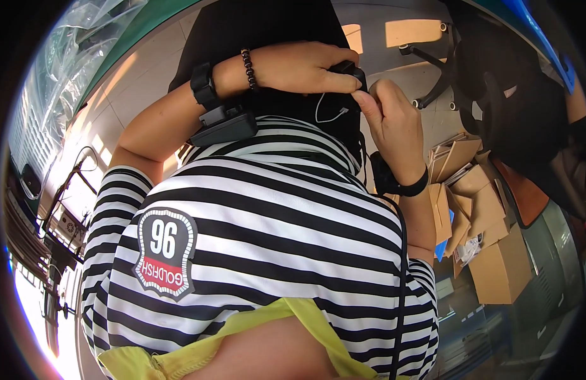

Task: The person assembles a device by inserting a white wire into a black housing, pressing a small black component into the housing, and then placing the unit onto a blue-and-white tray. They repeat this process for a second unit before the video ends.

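Both grips pinch a small black device (347, 68), left hand (305, 66) and right hand (391, 114), cardboard boxes (476, 209) beside.

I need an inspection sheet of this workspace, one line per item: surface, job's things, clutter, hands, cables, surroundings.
Surface: pale tiled floor, sunlit; no table seen.
Job's things: small black device, held up in front of the striped shirt.
Clutter: loose cardboard boxes piled on the floor at the right.
Hands: left hand closed around the device, wrist with a bead bracelet and a black strapped unit; right hand pinching at the device's edge with its fingers, black wristband.
Cables: thin white cable hanging below the device.
Surroundings: black office chair at the upper right; clear plastic sheet at the upper left.
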`<state>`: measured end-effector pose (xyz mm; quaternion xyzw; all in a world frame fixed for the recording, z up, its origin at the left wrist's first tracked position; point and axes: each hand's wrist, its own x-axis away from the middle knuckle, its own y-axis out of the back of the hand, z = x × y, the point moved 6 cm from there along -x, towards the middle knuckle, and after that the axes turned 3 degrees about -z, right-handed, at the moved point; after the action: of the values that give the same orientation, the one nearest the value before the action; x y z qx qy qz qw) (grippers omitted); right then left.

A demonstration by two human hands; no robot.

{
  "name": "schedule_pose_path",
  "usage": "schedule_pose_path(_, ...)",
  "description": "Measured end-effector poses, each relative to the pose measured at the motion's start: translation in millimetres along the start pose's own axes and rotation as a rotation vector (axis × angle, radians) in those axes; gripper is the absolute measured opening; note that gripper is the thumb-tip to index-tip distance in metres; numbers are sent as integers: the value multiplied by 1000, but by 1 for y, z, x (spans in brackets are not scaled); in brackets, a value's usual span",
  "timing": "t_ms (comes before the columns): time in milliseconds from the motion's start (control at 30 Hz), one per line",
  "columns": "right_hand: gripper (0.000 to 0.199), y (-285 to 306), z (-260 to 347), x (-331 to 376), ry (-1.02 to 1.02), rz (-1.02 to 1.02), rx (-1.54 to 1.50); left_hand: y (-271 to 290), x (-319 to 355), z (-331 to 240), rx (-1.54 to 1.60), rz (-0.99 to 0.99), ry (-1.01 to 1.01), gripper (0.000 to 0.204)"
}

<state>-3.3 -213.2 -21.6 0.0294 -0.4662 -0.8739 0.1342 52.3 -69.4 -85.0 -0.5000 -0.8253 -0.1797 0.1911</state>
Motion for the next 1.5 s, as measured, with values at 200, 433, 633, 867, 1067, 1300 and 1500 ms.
schedule_pose_path(200,21,0,4,4,9,-146,-118,0,0,-2,85,-8,-30,56)
schedule_pose_path(433,22,8,15,8,88,-86,-45,-1,-2,1,78,-4,-42,56)
schedule_pose_path(633,17,10,14,7,104,1,-8,-1,-1,-3,11,15,-29,56)
schedule_pose_path(867,22,-1,9,5,76,111,173,-2,-3,-1,-70,-61,-186,58)
schedule_pose_path(1067,23,2,12,9,31,-5,246,-1,-1,-6,-48,-74,-250,57)
schedule_pose_path(1300,25,12,16,8,175,-113,96,0,-2,-4,-58,3,-134,57)
schedule_pose_path(1500,24,8,17,8,105,83,289,1,0,-7,-57,-38,-125,57)
